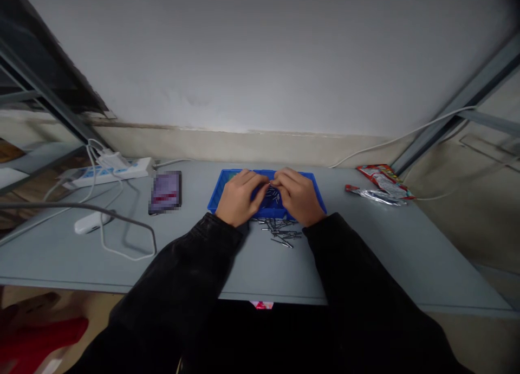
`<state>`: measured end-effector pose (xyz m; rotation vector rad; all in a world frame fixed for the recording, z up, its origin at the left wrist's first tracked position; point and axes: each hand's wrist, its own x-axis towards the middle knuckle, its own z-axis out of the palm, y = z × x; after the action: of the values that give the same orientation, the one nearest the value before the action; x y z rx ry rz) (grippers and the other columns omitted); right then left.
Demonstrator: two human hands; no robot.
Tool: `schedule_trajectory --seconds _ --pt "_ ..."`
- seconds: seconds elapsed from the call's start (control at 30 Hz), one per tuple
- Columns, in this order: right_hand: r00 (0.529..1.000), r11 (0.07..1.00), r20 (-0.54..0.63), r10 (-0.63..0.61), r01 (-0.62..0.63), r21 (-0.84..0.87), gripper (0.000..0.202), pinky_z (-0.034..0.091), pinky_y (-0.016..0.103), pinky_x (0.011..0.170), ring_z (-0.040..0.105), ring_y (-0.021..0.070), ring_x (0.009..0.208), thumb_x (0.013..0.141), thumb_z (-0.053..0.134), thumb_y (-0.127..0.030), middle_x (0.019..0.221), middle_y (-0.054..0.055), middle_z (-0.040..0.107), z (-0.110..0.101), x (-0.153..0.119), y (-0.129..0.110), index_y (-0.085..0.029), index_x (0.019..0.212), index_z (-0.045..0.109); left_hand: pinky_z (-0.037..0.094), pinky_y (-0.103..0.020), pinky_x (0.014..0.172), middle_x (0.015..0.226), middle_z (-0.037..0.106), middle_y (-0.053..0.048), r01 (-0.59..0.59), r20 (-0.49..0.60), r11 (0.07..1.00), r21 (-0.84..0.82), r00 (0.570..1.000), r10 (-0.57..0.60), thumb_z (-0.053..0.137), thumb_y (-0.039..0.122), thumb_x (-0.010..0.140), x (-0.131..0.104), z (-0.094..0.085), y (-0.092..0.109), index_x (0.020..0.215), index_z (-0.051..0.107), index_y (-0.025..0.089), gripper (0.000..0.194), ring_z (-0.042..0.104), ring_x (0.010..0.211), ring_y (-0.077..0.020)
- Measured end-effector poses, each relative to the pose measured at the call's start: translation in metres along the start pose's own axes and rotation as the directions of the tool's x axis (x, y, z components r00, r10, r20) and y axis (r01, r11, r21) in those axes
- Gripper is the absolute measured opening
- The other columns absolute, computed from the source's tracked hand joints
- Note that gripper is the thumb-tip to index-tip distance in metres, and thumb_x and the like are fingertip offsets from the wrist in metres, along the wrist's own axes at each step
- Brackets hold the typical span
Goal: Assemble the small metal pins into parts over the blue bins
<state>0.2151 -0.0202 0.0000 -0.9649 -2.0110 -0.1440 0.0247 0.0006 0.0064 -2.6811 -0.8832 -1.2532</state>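
The left hand (239, 199) and the right hand (299, 198) meet over the blue tray (280, 213), fingers bent inward, their thumbs and forefingers pinching a small piece (270, 185) between them; its exact shape is too small to tell. Held from both sides, it probably stays steady, and the tray beneath would likely catch it if it slipped. Pins (274, 195) lie inside the tray, under the fingertips. More loose pins (282, 236) lie in a heap on the worktop (365, 255), just outside the near wall between the wrists, a spot that seems chosen for short reach from either side.

The tray's near wall runs below the hands, so the fingers have to lift over it to pass between the heap and the inside. Its side walls flank the hands closely, leaving little sideways room within the tray. The far rim sits near the back of the worktop, with the wall (260, 65) behind; the front edge of the worktop lies well apart from the heap, on the person's side.

To the left, well apart from the tray, a phone (165, 192) lies flat, with a power strip (117, 172) and a looping cable (152, 236) farther out. To the right, a silver packet (382, 197) lies beside a red wrapper (376, 174). The sideways gaps look roomy enough for the sleeves to swing out without brushing these things.
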Motion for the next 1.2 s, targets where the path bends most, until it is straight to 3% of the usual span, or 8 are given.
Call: schedule_trajectory --seconds 0.43,0.93,1.2 --pt "0.999 1.0 0.05 0.02 -0.019 -0.021 0.026 0.05 0.033 0.086 0.062 0.0179 0.092 0.105 0.042 -0.027 0.095 0.005 0.068 -0.0017 0.0013 -0.0019 -0.02 0.094 0.064 0.047 -0.034 0.081 0.087 0.068 -0.005 0.019 0.006 1.0 0.01 1.0 -0.019 0.052 0.026 0.1 -0.0006 -0.0006 0.0011 0.098 0.067 0.015 0.019 0.057 0.083 -0.0187" --pt "0.999 1.0 0.032 0.004 -0.003 -0.025 0.024 0.051 0.035 0.085 0.061 0.0191 0.093 0.102 0.041 -0.017 0.093 0.007 0.065 -0.0018 0.0009 -0.0025 -0.019 0.089 0.062 0.045 -0.034 0.079 0.083 0.066 -0.005 0.031 0.085 0.996 0.078 0.996 -0.038 0.049 0.028 0.101 0.001 -0.0016 0.0025 0.094 0.069 0.015 0.024 0.055 0.083 -0.0191" --pt "0.999 1.0 0.035 0.015 -0.015 0.011 0.023 0.05 0.033 0.085 0.061 0.018 0.09 0.104 0.043 -0.027 0.091 0.005 0.065 0.0002 0.0008 -0.0022 -0.021 0.09 0.06 0.043 -0.033 0.079 0.084 0.065 -0.005 0.002 0.061 0.998 0.059 0.998 -0.006 0.047 0.028 0.102 0.0005 -0.0035 0.0016 0.095 0.07 0.015 0.027 0.053 0.082 -0.0188"
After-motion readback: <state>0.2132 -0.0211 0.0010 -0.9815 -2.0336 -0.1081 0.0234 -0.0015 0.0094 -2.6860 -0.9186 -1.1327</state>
